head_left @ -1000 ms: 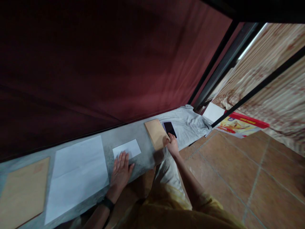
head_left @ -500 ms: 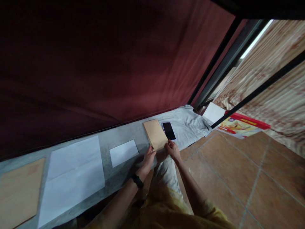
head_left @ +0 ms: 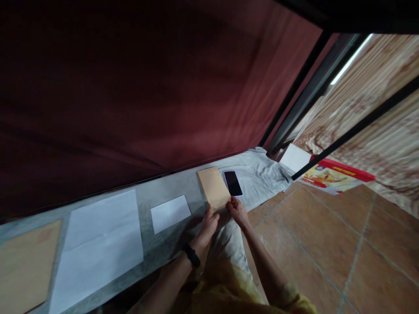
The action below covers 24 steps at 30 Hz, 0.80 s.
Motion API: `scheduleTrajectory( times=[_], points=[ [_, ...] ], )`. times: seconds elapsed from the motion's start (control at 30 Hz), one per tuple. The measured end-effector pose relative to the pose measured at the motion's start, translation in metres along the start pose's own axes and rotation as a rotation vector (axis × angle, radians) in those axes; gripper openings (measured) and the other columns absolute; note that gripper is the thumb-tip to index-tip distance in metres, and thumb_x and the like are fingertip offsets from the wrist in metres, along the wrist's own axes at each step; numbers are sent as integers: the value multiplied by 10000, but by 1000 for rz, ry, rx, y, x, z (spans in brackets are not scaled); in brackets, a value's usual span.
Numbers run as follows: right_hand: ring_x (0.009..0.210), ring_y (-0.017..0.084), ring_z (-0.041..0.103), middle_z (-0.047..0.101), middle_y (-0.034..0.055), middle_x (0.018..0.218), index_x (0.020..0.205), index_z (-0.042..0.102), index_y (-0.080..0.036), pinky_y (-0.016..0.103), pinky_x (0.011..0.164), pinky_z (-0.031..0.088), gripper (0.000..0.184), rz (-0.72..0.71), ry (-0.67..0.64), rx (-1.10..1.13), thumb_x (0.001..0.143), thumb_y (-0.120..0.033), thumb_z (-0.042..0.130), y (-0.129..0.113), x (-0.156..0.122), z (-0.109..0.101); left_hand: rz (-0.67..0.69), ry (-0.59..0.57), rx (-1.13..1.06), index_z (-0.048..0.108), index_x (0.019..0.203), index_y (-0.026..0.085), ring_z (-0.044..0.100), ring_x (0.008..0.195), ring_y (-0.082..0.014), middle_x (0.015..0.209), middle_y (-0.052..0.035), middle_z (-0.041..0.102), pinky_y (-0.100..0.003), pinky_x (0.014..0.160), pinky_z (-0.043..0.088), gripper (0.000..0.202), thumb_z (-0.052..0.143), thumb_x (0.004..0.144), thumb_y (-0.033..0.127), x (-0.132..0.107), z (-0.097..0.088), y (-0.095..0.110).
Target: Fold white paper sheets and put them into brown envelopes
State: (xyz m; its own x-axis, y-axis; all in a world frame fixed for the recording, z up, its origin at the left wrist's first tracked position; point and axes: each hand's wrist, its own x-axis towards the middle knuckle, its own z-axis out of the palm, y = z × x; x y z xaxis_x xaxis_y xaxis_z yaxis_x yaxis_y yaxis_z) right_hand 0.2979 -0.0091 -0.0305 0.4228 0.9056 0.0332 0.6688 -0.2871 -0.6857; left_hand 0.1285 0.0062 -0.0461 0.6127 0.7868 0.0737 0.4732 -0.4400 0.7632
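Note:
A tan paper envelope (head_left: 213,186), perhaps a stack of them, lies aslant on the narrow grey ledge in front of me. My left hand (head_left: 208,224), with a black band on its wrist, grips the near edge at the left corner, thumb on top and fingers mostly hidden beneath. At the near right corner, my right hand (head_left: 238,211) pinches the paper, its fingers curled together. Just right of the envelope rests a dark-screened phone (head_left: 232,183), close to my right hand but apart from it. To the left, a small white sheet (head_left: 170,213) lies flat.
Further left on the ledge (head_left: 147,244) are a large white sheet (head_left: 98,244) and a big tan envelope (head_left: 28,266). Grey cloth (head_left: 262,170) covers the right end. A dark red curtain (head_left: 196,109) hangs behind; a black pole (head_left: 356,126) slants at right above a printed box (head_left: 334,176).
My left hand has slid a little rightward along the envelope's near edge, its thumb now further over the top. The right hand keeps its pinch at the corner. The view has shifted slightly.

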Motion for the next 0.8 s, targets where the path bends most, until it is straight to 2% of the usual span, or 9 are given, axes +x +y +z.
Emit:
scheduleTrajectory(
  times=[0.1, 0.2, 0.3, 0.43, 0.53, 0.6, 0.67, 0.8],
  points=[
    [956, 229, 688, 727, 129, 1063, 1202, 658, -150, 312, 840, 520, 385, -12, 0, 4, 898, -256, 448, 3, -1, 2, -373, 138, -241, 351, 1536, 133, 392, 1465, -255, 1558, -163, 446, -427, 1223, 323, 664, 494, 890, 180, -1, -2, 13],
    [965, 242, 690, 726, 141, 1076, 1225, 648, -142, 334, 849, 530, 409, -20, 18, 14, 884, -278, 467, 7, -1, 5, -504, 151, -397, 404, 1510, 117, 327, 1497, -256, 1598, -143, 379, -381, 1253, 249, 707, 553, 824, 201, -1, -7, 23],
    [957, 255, 698, 727, 153, 1075, 1243, 640, -131, 366, 864, 539, 437, -37, 23, 41, 875, -292, 467, 12, 0, 7, -480, 118, -391, 384, 1520, 92, 280, 1516, -258, 1619, -149, 334, -380, 1266, 210, 743, 553, 804, 201, -1, -7, 29],
    [930, 259, 708, 724, 152, 1102, 1297, 611, -135, 385, 837, 559, 484, -31, -9, 61, 877, -328, 466, 18, -2, 2, -427, 108, -310, 320, 1531, 9, 268, 1520, -270, 1620, -215, 301, -399, 1264, 223, 753, 521, 828, 190, -3, -4, 30],
    [996, 285, 693, 686, 191, 1197, 1325, 597, -120, 431, 867, 560, 520, -48, 75, 25, 882, -360, 468, 16, -6, -5, -369, 158, -208, 323, 1532, 33, 276, 1516, -295, 1617, -228, 307, -464, 1242, 281, 714, 506, 863, 201, -19, -10, 21],
    [1047, 293, 679, 667, 203, 1237, 1329, 597, -120, 449, 901, 555, 518, -111, 112, 63, 896, -367, 458, 6, -10, -1, -279, 241, -93, 331, 1535, 75, 273, 1518, -300, 1627, -213, 301, -490, 1224, 315, 673, 489, 899, 225, -38, -23, 7],
    [1028, 276, 690, 686, 182, 1215, 1324, 603, -140, 433, 894, 568, 493, -172, 47, 172, 915, -368, 451, -12, -16, 12, -185, 338, 71, 320, 1542, 104, 237, 1532, -289, 1634, -192, 301, -505, 1222, 317, 629, 446, 941, 237, -63, -40, -12],
    [1116, 271, 683, 693, 163, 1248, 1283, 643, -152, 429, 956, 565, 437, -279, -147, 310, 942, -329, 436, -66, -32, 63, -257, 480, 411, 283, 1553, 99, 216, 1537, -306, 1638, -215, 279, -525, 1189, 366, 605, 410, 986, 269, -107, -73, -47]
  ],
)
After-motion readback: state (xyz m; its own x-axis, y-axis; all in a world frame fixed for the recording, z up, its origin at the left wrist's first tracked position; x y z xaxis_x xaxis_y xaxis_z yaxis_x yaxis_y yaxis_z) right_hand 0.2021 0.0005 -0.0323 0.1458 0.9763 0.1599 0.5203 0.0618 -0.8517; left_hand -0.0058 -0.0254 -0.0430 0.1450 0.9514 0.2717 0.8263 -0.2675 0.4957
